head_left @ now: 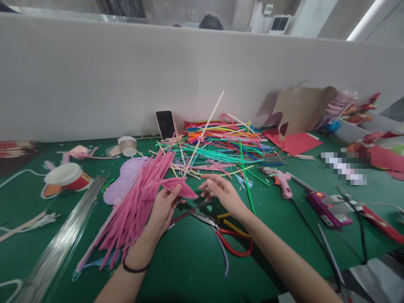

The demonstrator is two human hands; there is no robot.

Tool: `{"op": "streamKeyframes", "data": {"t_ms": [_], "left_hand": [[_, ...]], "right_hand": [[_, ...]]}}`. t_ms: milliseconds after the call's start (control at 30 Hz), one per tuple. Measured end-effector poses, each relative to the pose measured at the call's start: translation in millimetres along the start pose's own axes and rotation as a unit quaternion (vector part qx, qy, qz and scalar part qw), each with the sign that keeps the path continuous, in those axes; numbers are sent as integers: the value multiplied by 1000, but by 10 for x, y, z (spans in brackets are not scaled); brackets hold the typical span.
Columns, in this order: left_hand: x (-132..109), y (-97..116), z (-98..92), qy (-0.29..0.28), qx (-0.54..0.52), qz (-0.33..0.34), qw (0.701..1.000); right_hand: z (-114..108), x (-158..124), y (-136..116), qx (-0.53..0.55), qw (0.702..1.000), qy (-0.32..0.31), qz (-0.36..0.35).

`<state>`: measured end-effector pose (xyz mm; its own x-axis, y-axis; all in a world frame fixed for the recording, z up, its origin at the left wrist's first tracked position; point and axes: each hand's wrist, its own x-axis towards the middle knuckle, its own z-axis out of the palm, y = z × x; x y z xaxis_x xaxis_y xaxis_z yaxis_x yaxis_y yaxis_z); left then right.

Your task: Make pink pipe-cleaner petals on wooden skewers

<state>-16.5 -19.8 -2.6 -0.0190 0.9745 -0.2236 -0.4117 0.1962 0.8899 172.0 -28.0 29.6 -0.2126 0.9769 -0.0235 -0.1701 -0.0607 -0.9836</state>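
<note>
My left hand (166, 206) pinches a pink pipe-cleaner piece (180, 187) between thumb and fingers; its strands lie side by side in a flat, pointed shape. Just to the right is my right hand (222, 191), its index finger stretched out and its other fingers loosely bent, with nothing visible in it. Scissors with red handles (235, 248) lie on the table below my hands, blades pointing left. Beside my left hand spreads a thick bundle of pink pipe cleaners (132, 202). Behind my hands a pale stick (208, 122) rises at a slant.
Multicoloured pipe cleaners (221, 143) are heaped at the back, near a propped phone (165, 124). A pink glue gun (282, 181) and a purple power box (328, 210) lie right. Left are bundled clear sticks (59, 240), a paper cup (67, 176) and a tape roll (128, 146).
</note>
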Motion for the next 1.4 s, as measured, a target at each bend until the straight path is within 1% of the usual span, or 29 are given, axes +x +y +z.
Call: {"op": "streamKeyframes", "data": {"t_ms": [100,167,233,400,533,667,800,867,1000,1200,1300,1400], "left_hand": [[27,-43,13,41,-16,4,999],[24,-61,36,48,-27,9,998],[13,-66,66,48,-31,15,998],[-17,-82,114,45,2,29,999],[-31,-126,84,9,60,36,997],[-41,-145,57,-21,88,43,995],[-60,-143,71,-41,98,39,994],[-69,-150,78,-38,98,34,994],[-79,-160,90,-29,90,37,995],[-104,-103,136,-45,52,30,997],[-93,-96,146,-34,28,26,999],[-73,-102,152,-20,25,23,999]], "right_hand": [[33,3,176,-14,999,8,28],[74,1,277,-12,999,6,29],[101,0,326,-6,1000,18,18],[53,7,260,-17,998,55,-5],[-20,13,217,-20,998,65,-16],[-37,14,224,-19,997,68,-15],[-19,14,216,-15,995,102,-16],[-15,17,209,-17,994,104,-14],[-9,20,195,-36,996,86,-4],[-11,15,175,-51,992,113,-25],[-12,28,172,-40,994,105,-10],[12,33,186,-32,995,90,10]]}}
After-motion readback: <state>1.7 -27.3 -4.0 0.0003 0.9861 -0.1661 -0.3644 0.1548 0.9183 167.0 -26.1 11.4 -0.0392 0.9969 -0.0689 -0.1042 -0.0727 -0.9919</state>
